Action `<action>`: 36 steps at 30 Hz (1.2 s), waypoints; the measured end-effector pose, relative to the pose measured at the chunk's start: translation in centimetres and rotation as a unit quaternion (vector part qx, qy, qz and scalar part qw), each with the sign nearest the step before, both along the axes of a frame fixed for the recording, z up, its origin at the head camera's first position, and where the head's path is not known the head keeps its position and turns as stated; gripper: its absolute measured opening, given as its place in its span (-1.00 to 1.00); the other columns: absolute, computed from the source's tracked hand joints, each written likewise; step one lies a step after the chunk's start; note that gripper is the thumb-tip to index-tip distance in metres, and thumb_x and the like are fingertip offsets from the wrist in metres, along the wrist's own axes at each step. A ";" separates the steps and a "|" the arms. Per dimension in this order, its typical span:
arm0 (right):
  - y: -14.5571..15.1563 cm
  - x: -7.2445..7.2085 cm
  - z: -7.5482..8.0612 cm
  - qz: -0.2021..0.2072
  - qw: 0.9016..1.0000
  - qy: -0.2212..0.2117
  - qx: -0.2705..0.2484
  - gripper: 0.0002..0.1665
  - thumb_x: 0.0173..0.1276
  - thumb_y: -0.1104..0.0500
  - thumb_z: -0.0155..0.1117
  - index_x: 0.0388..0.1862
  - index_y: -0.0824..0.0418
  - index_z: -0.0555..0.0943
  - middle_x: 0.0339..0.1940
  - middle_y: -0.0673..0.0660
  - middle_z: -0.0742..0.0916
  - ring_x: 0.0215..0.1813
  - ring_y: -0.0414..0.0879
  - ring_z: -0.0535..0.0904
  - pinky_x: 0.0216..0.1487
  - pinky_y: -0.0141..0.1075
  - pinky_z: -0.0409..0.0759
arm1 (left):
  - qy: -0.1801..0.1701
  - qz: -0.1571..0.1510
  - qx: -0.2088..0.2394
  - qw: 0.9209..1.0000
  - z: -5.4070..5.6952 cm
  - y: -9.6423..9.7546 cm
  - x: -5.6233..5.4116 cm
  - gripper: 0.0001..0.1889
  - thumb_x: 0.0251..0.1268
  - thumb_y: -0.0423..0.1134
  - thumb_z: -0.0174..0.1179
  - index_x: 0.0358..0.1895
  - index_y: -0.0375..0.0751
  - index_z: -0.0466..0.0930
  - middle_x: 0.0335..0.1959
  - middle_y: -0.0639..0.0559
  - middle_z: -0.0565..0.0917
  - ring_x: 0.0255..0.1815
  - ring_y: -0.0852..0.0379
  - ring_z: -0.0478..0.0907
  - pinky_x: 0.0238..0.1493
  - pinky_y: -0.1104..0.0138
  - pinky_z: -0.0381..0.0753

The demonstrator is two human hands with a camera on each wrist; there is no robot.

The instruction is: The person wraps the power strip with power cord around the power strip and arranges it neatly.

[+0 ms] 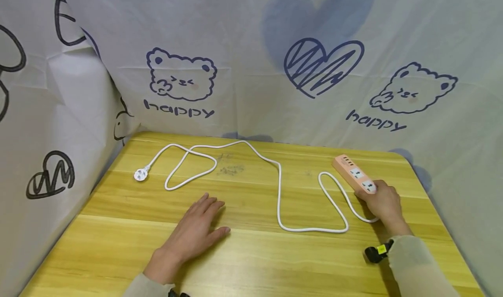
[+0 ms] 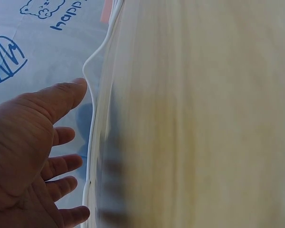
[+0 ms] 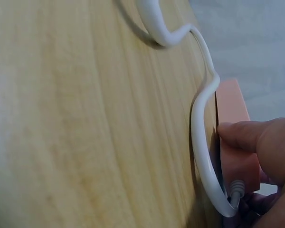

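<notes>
A pink power strip (image 1: 347, 169) with white sockets lies at the right of the table. My right hand (image 1: 385, 203) grips its near end, the thumb along one side; the right wrist view shows the thumb pressed on the pink casing (image 3: 235, 102) beside the cord's exit. From there the white cord (image 1: 279, 192) winds leftward across the table in loose bends and crosses itself once. It ends in a white plug (image 1: 140, 174) at the far left. My left hand (image 1: 192, 231) is held over the table with fingers spread, holding nothing, near the cord's left loop.
The wooden table (image 1: 251, 262) has rounded far corners and dark smudges near its back. White cloth (image 1: 255, 91) printed with bears and hearts hangs behind it and at both sides. A black wrist strap piece (image 1: 376, 254) sits at my right sleeve.
</notes>
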State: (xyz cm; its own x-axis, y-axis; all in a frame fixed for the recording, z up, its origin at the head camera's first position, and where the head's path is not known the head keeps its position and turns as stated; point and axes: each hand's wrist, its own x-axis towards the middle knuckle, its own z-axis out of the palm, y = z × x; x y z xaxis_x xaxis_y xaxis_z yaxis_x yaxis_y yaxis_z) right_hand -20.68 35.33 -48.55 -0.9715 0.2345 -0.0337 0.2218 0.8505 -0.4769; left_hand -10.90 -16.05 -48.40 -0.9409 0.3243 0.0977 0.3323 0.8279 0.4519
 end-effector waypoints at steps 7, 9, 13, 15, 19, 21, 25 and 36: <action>-0.2 0.1 -0.1 0.021 1.000 -0.002 0.001 -0.18 0.45 -0.06 0.40 0.37 0.56 0.45 0.17 0.60 0.63 0.08 0.42 0.56 0.07 0.24 0.49 | 0.004 -0.002 0.001 1.000 0.0 0.0 0.0 -0.24 0.41 0.18 0.36 0.51 -0.20 0.44 0.51 -0.27 0.45 0.67 -0.31 0.16 0.62 -0.20 0.18; -0.4 0.1 -0.1 0.027 1.000 -0.001 0.001 -0.18 0.45 -0.06 0.41 0.37 0.56 0.45 0.17 0.60 0.63 0.10 0.42 0.56 0.09 0.25 0.48 | 0.006 -0.002 0.000 1.000 0.0 0.1 0.0 -0.24 0.41 0.18 0.36 0.51 -0.20 0.45 0.51 -0.27 0.45 0.67 -0.31 0.17 0.62 -0.20 0.18; -0.9 0.1 0.0 0.040 0.999 0.002 0.003 -0.18 0.45 -0.05 0.41 0.37 0.56 0.45 0.18 0.60 0.62 0.12 0.45 0.54 0.11 0.27 0.46 | 0.010 -0.004 -0.001 1.000 -0.1 0.1 0.0 -0.23 0.40 0.18 0.36 0.50 -0.21 0.45 0.50 -0.28 0.46 0.66 -0.32 0.18 0.61 -0.20 0.18; -1.1 0.1 0.0 0.043 0.999 0.004 0.005 -0.19 0.45 -0.04 0.41 0.37 0.57 0.46 0.17 0.60 0.63 0.12 0.45 0.54 0.12 0.27 0.47 | 0.011 -0.004 -0.001 1.000 -0.1 0.1 0.0 -0.23 0.40 0.18 0.36 0.50 -0.22 0.45 0.50 -0.28 0.46 0.66 -0.33 0.19 0.61 -0.20 0.19; -1.1 0.1 -0.1 0.040 0.999 0.009 0.002 -0.19 0.43 -0.04 0.42 0.35 0.58 0.46 0.15 0.60 0.63 0.09 0.45 0.57 0.09 0.26 0.49 | 0.009 -0.004 -0.001 1.000 0.0 0.1 0.0 -0.23 0.40 0.18 0.36 0.50 -0.22 0.45 0.50 -0.28 0.46 0.66 -0.32 0.18 0.61 -0.20 0.18; -1.0 0.1 -0.2 0.036 0.999 0.010 -0.002 -0.17 0.42 -0.04 0.42 0.34 0.60 0.45 0.13 0.60 0.63 0.07 0.45 0.58 0.05 0.25 0.50 | 0.007 -0.004 -0.001 1.000 0.0 0.1 0.0 -0.23 0.40 0.18 0.36 0.50 -0.22 0.45 0.51 -0.28 0.46 0.66 -0.32 0.18 0.61 -0.20 0.18; -0.9 0.0 -0.4 0.034 0.999 0.013 -0.007 -0.16 0.41 -0.05 0.44 0.31 0.60 0.45 0.12 0.59 0.64 0.04 0.43 0.60 0.01 0.21 0.52 | 0.003 -0.002 -0.002 1.000 0.0 0.1 0.0 -0.22 0.40 0.19 0.36 0.51 -0.22 0.44 0.51 -0.29 0.45 0.66 -0.32 0.17 0.61 -0.21 0.17; -1.1 -0.1 -0.5 0.063 0.998 0.024 -0.004 -0.15 0.40 -0.08 0.47 0.28 0.62 0.47 0.06 0.59 0.67 -0.03 0.39 0.65 -0.07 0.17 0.57 | -0.003 0.000 -0.004 1.000 0.1 0.2 -0.1 -0.22 0.41 0.20 0.35 0.52 -0.21 0.43 0.52 -0.28 0.44 0.67 -0.31 0.16 0.62 -0.19 0.16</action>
State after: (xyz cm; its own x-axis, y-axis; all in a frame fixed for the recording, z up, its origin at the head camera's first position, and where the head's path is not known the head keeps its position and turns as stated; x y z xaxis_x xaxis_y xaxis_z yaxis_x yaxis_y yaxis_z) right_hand -20.82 34.27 -49.04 -0.9939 0.1094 0.0114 0.0898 0.8669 -0.4903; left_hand -10.97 -15.87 -48.32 -0.9412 0.3257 0.0896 0.3302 0.8312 0.4473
